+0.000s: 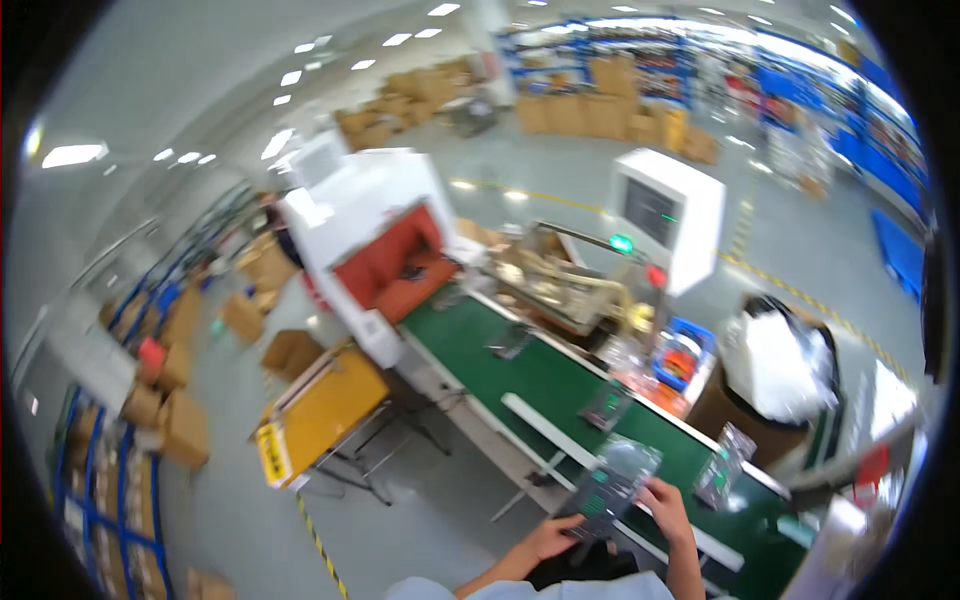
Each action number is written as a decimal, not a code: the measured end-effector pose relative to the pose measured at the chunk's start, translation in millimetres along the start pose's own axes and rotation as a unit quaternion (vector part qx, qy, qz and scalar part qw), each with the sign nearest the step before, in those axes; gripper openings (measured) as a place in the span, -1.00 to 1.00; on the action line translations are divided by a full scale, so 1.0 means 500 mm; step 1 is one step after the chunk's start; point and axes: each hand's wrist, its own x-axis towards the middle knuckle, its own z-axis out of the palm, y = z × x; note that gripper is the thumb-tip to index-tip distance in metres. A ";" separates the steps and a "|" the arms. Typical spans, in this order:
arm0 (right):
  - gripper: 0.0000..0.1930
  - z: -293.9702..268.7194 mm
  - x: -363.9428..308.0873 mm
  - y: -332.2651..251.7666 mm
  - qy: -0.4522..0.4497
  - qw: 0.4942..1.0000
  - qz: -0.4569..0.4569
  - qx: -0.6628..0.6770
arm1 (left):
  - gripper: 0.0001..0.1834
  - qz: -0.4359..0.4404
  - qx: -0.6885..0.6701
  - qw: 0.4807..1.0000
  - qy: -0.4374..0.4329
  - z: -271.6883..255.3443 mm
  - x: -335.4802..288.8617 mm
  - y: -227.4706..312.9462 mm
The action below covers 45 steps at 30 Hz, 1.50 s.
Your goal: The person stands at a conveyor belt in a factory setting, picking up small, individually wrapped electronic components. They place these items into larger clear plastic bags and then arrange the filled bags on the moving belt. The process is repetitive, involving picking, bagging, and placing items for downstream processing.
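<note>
**A:** ok so where's the bag at right now?

**B:** The clear bag with dark and green contents (pixel 612 488) is up in both hands, by the near side of the green belt (pixel 465 338). Left hand (pixel 550 538) pinches its lower left edge, and the right hand (pixel 667 508) has fingers closed on the right edge.

**A:** and how much is left?

**B:** Partway, I'd guess. Nobody's touching the right-hand bag (pixel 725 465), middle bag (pixel 607 405) or far bag (pixel 512 342), all lying on the belt, the last nearest the white machine (pixel 390 175). Can't tell if any are finished, tbh.
</note>
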 end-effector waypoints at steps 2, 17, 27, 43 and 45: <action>-0.83 0.024 0.005 0.001 0.023 0.999 0.002 0.028 | -0.61 0.009 -0.016 1.000 -0.013 0.032 -0.012 0.002; -0.78 0.055 0.037 0.025 -0.032 0.997 -0.004 -0.065 | -0.74 0.254 0.227 0.938 0.063 -0.058 -0.026 0.037; -0.82 -0.016 -0.011 0.046 -0.023 0.999 0.040 0.014 | -0.48 0.124 -0.111 0.984 -0.065 0.136 0.021 0.116; -0.85 -0.517 -0.053 0.286 0.419 0.905 0.049 -0.055 | -0.53 0.124 -0.116 0.985 0.023 0.139 -0.024 0.134; -0.82 -0.535 -0.031 0.342 0.471 0.870 0.071 -0.126 | -0.50 0.108 -0.109 0.987 0.042 0.139 -0.021 0.121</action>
